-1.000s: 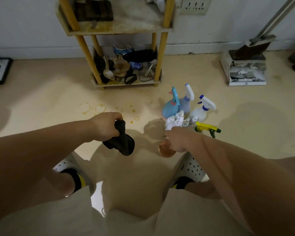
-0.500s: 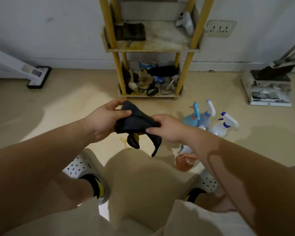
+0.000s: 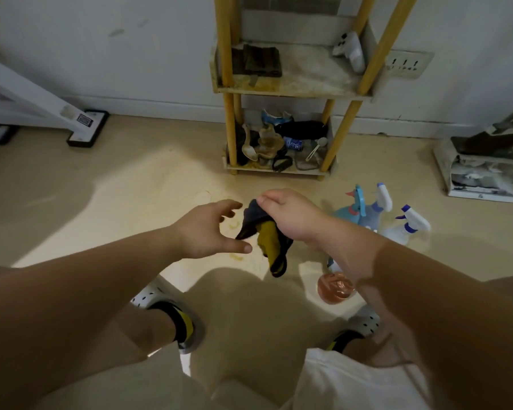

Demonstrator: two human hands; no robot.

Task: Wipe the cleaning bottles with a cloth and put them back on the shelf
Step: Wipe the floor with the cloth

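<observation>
A dark cloth with a yellow side (image 3: 267,241) hangs from my right hand (image 3: 290,214), which pinches its top edge above the floor. My left hand (image 3: 208,229) is spread just left of the cloth, fingers apart, holding nothing. Several spray bottles stand on the floor to the right: a blue one (image 3: 351,208), a pale one with a white trigger (image 3: 378,210), a white one with blue trim (image 3: 406,227). An amber round bottle (image 3: 335,287) stands nearer me, partly hidden by my right forearm. The yellow-posted shelf (image 3: 293,87) stands against the wall ahead.
The shelf's middle board holds a dark folded item (image 3: 261,60) and a white object (image 3: 350,50); the bottom board is crowded with clutter (image 3: 279,143). A dustpan stand (image 3: 483,170) is at right, a white frame base (image 3: 83,128) at left. My feet in white clogs (image 3: 166,309) flank the floor below.
My left hand let go of the cloth and opened; the cloth now hangs from my right hand alone, showing its yellow side. The view tilted up toward the shelf.
</observation>
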